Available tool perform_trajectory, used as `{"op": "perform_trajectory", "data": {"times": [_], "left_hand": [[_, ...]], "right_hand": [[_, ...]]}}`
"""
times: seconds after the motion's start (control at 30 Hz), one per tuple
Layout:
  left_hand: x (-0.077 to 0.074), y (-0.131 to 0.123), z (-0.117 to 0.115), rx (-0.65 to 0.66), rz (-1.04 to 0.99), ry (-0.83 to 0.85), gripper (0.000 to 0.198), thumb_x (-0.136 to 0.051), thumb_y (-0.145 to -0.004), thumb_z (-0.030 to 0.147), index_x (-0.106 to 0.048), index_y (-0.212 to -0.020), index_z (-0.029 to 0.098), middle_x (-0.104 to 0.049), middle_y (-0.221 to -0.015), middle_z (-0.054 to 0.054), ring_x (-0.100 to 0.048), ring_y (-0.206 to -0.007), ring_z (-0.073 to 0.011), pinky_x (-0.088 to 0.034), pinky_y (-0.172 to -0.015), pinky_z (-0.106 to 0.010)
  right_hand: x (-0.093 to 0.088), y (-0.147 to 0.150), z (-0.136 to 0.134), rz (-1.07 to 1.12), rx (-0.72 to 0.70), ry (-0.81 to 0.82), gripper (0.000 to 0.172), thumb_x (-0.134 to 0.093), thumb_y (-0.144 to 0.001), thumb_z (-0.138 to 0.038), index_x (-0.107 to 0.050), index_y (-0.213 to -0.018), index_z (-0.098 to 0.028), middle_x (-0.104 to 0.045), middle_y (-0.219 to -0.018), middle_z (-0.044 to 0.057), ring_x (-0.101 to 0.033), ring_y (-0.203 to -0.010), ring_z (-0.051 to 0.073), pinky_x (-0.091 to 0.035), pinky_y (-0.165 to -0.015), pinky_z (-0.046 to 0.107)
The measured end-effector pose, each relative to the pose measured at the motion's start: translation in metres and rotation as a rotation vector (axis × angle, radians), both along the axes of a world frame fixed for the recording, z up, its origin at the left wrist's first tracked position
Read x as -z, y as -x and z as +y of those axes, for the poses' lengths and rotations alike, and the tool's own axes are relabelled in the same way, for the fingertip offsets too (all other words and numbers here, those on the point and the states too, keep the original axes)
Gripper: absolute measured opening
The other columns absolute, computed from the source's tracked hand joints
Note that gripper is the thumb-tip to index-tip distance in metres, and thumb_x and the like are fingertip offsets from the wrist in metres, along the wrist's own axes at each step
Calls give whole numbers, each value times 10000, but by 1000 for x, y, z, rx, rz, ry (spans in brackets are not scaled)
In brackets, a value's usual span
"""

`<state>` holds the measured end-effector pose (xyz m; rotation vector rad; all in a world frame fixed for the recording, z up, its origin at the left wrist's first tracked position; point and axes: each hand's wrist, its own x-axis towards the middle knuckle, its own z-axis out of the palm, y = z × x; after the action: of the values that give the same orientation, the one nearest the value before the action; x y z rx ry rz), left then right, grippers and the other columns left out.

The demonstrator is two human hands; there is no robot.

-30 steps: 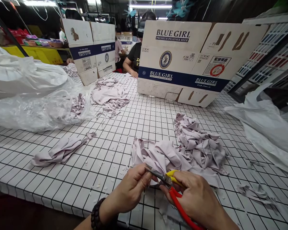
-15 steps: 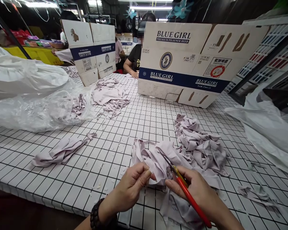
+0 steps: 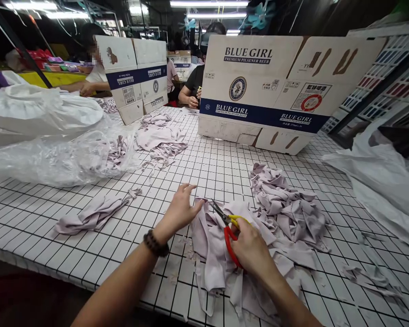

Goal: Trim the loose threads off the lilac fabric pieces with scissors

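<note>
My right hand (image 3: pixel 250 245) is closed on scissors (image 3: pixel 226 220) with one red and one yellow handle. Their blades point up and left over a pale lilac cloth piece (image 3: pixel 209 254) with thin straps, which lies in front of me. My left hand (image 3: pixel 180 206), a dark beaded bracelet on its wrist, is held just left of the blade tips. Its fingers are apart, and its thumb is by the cloth's upper edge; whether they touch I cannot tell. Behind the scissors hand, to the right, rises a crumpled heap of the same lilac cloth (image 3: pixel 286 204).
A separate lilac piece (image 3: pixel 90 215) lies at left, with another heap (image 3: pixel 160 136) farther back. Clear plastic bags (image 3: pixel 54 159) and a white bag (image 3: pixel 388 181) flank the gridded table (image 3: pixel 150 272). Cardboard panels (image 3: pixel 259 91) stand upright across it. People sit beyond.
My left hand has moved up and left, its fingers going from pinched to spread. My right hand has shifted up and left with the scissors, whose handles have opened wider.
</note>
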<state>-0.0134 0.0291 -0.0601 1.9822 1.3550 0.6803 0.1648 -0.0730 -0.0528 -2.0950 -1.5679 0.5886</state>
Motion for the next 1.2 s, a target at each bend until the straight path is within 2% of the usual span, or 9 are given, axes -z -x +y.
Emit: {"op": "perform_trajectory", "data": {"times": [0.1, 0.2, 0.3, 0.4, 0.5, 0.6, 0.73, 0.97, 1.2], "left_hand": [[4, -18, 35, 146, 43, 64, 303, -714, -744, 263, -694, -1022, 143, -696, -1028, -116, -647, -931, -257, -514, -775, -330], [-5, -13, 44, 191, 28, 81, 107, -661, -786, 255, -701, -750, 162, -716, -760, -60, -659, -717, -212, -507, -636, -292], [-28, 18, 27, 122, -24, -14, 202, -558, -886, 328, -679, -831, 175, -720, -853, -58, -654, -816, -202, -510, -695, -292], [-62, 60, -5, -7, -256, -122, 216, -602, -875, 390, -631, -828, 181, -694, -779, -26, -646, -725, -164, -511, -633, -259], [-94, 87, -38, -86, -596, -70, 238, -635, -862, 418, -572, -824, 191, -618, -574, 40, -578, -478, -103, -445, -454, -191], [-104, 84, -54, -41, -724, 103, 277, -661, -844, 440, -563, -836, 181, -641, -582, 28, -591, -462, -100, -439, -419, -176], [-71, 50, -41, -92, -842, 432, 254, -676, -849, 378, -569, -854, 148, -679, -662, -9, -621, -533, -97, -492, -484, -174], [1, 19, -22, -336, -950, 754, 128, -518, -946, 231, -559, -876, 131, -561, -559, 36, -496, -367, -78, -384, -341, -167], [14, 24, -41, -358, -1092, 866, 157, -470, -968, 245, -558, -946, 117, -659, -755, -55, -624, -538, -114, -510, -501, -218]], "right_hand": [[0, -8, -5, 116, -11, 7, 93, -541, -773, -307, -535, -740, -220, -569, -640, -15, -567, -614, 182, -446, -572, 280], [-6, -31, -18, 443, 53, -16, 260, -656, -724, -440, -511, -734, -225, -517, -608, -47, -520, -537, 152, -447, -515, 272], [-30, -52, -24, 664, 114, -102, 323, -749, -682, -450, -535, -769, -224, -553, -661, -31, -538, -553, 147, -467, -517, 275], [-72, -56, -9, 753, 142, -389, 277, -798, -646, -295, -550, -748, -227, -552, -714, -29, -561, -635, 140, -482, -586, 262], [-109, -44, 29, 822, 86, -707, 243, -773, -636, -169, -559, -742, -212, -537, -775, -33, -560, -713, 115, -469, -670, 251], [-125, -28, 77, 746, 66, -753, 268, -773, -630, -189, -522, -724, -206, -525, -726, -48, -536, -647, 102, -471, -658, 280], [-112, -14, 109, 588, 97, -487, 295, -831, -612, -232, -570, -744, -191, -591, -725, -8, -577, -644, 160, -493, -609, 337], [-44, 4, 61, 647, -145, 136, 319, -813, -642, -252, -622, -893, -198, -639, -766, 3, -628, -698, 195, -515, -615, 335], [5, 41, 57, 783, -270, 188, 317, -754, -591, -161, -583, -856, -195, -625, -731, -31, -563, -608, 135, -447, -551, 255]]}}
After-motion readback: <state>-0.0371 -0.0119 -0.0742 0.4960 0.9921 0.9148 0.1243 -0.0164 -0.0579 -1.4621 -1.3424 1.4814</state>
